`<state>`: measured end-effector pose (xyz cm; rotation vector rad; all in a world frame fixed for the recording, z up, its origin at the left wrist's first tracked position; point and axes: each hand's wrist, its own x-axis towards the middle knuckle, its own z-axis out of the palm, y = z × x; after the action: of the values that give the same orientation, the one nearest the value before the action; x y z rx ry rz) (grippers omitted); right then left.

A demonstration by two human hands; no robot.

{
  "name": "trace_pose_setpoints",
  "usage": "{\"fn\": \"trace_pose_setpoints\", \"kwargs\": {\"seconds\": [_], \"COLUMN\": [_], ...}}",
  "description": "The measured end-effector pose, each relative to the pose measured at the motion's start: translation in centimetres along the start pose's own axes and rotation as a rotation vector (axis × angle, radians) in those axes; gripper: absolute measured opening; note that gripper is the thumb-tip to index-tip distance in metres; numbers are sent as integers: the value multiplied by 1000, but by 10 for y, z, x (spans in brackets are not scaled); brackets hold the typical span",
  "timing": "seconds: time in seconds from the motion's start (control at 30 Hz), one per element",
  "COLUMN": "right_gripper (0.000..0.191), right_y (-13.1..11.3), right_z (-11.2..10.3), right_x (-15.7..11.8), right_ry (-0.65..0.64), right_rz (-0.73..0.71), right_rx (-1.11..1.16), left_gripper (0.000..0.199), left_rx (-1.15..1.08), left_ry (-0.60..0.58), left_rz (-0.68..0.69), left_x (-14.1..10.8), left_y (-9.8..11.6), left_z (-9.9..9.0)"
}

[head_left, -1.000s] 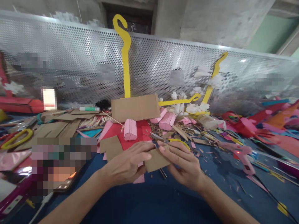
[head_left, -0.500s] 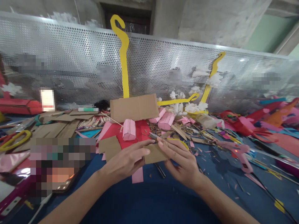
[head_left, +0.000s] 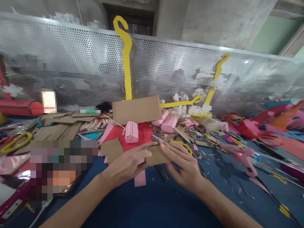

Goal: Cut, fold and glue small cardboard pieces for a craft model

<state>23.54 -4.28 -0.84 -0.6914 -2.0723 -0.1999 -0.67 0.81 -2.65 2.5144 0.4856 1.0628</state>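
A small, flat brown cardboard piece (head_left: 156, 155) is between the left hand (head_left: 131, 162) and the right hand (head_left: 184, 164), gripped by both. Beyond the left hand sits a pink, black-edged paper prism (head_left: 131, 132); right of the right hand lies a pink glue gun (head_left: 248, 158).

The 2 hands (head_left: 131, 163) (head_left: 184, 166) hide parts of the cardboard piece (head_left: 156, 155); the frame crops the forearms (head_left: 80, 196).

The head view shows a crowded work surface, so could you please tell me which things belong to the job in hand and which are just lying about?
In the job:
- small cardboard piece, held by left hand and right hand

Apparently lying about, unheld:
- pink glue gun
- nearest pink boxlike piece
- tall yellow hooked strip
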Motion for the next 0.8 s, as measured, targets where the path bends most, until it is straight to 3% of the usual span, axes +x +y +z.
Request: {"fn": "trace_pose_setpoints", "kwargs": {"seconds": [0.37, 0.6, 0.8], "right_gripper": [73, 73, 72], "right_y": [2, 2, 2], "right_z": [0, -1, -1], "right_x": [0, -1, 1], "right_ry": [-11, -7, -7], "right_rz": [5, 17, 16], "right_rx": [0, -13, -20], "left_gripper": [9, 29, 33], "left_rx": [129, 149, 151], "left_ry": [-63, 41, 49], "left_rz": [-14, 84, 72], "left_x": [-3, -4, -3], "left_y": [-1, -2, 2], "left_z": [-3, -3, -5]}}
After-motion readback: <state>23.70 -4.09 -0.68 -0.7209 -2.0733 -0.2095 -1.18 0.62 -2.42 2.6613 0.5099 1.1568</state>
